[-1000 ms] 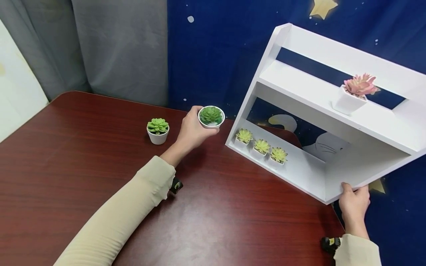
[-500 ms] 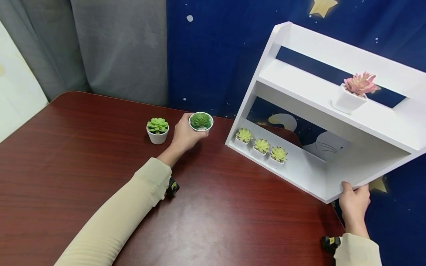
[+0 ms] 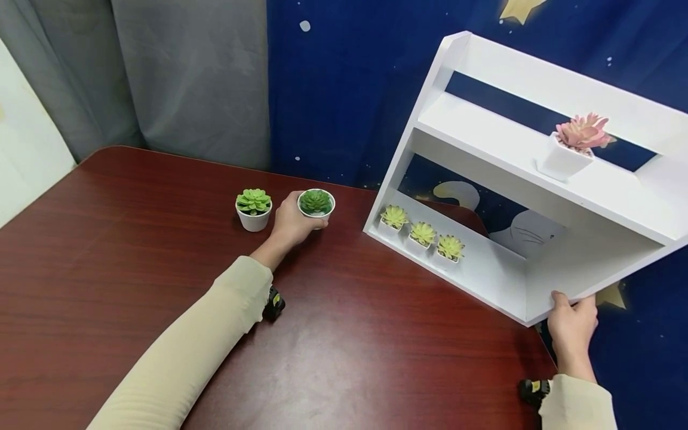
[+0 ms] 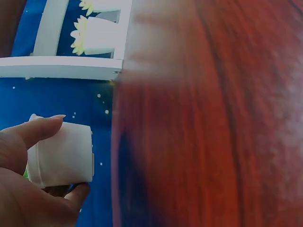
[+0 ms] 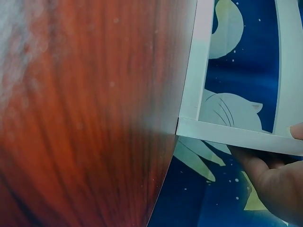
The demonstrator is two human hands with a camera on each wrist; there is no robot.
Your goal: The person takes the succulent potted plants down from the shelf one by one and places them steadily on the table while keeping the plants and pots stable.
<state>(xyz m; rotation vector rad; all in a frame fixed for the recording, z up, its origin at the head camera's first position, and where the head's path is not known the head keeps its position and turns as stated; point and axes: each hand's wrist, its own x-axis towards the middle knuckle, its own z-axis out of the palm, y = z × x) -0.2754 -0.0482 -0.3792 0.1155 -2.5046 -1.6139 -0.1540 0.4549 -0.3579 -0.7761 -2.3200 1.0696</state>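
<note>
My left hand (image 3: pixel 292 222) grips a dark green potted succulent (image 3: pixel 316 205) by its round white pot. In the left wrist view, thumb and fingers lie on opposite sides of the white pot (image 4: pixel 66 153), and a gap shows between its base and the tabletop. Just left of that hand, a lighter green potted succulent (image 3: pixel 254 210) stands on the table. My right hand (image 3: pixel 573 328) holds the lower right side panel of a white two-tier shelf (image 3: pixel 494 278); the right wrist view shows its thumb and fingers on either side of the panel (image 5: pixel 236 134).
Three small yellow-green succulents (image 3: pixel 421 234) in square white pots line the lower shelf's left part. A pink succulent (image 3: pixel 572 149) sits on the upper shelf. The brown wooden table (image 3: pixel 344 334) ends at a blue starry curtain (image 3: pixel 333 89) and a grey curtain (image 3: pixel 199 83).
My left hand has moved left and down in the head view with the dark green succulent, away from the shelf and nearer the lighter green one. The right hand keeps its hold on the shelf.
</note>
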